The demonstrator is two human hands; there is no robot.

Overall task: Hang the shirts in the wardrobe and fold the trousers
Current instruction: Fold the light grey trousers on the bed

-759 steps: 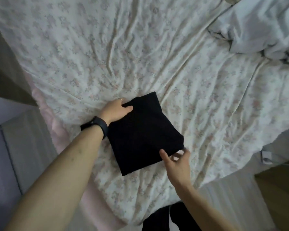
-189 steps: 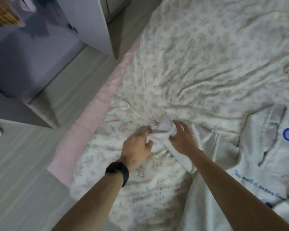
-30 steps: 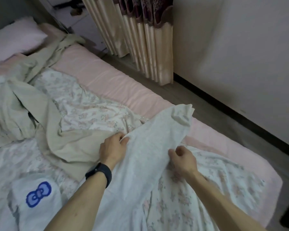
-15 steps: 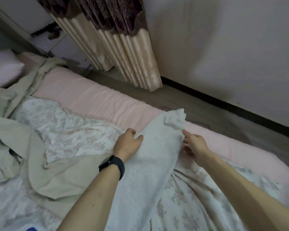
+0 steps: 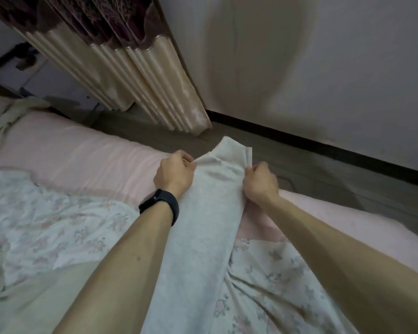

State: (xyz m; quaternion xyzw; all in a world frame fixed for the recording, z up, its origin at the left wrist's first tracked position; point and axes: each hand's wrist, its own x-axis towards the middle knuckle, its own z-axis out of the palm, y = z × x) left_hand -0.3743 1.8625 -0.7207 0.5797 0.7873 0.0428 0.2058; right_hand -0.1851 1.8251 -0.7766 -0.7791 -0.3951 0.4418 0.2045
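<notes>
A: Shifted outward since half a second ago: end of pale garment [image 5: 203, 237], now past pink mattress [image 5: 82, 160] and showing against grey floor [image 5: 311, 169].
B: Grip?
A: Left hand [image 5: 174, 175] pinching one edge, right hand [image 5: 260, 183] curled round the other; both closed on cloth, pulled flat between.
B: Room?
A: Floral sheet [image 5: 58, 227] over mattress; plain wall [image 5: 323, 68] with dark skirting [image 5: 323, 145] beyond.
B: Counts?
A: Two hands, one pale garment, one beige garment [image 5: 34, 297], one curtain [image 5: 143, 80], one black wristband [image 5: 159, 204].
</notes>
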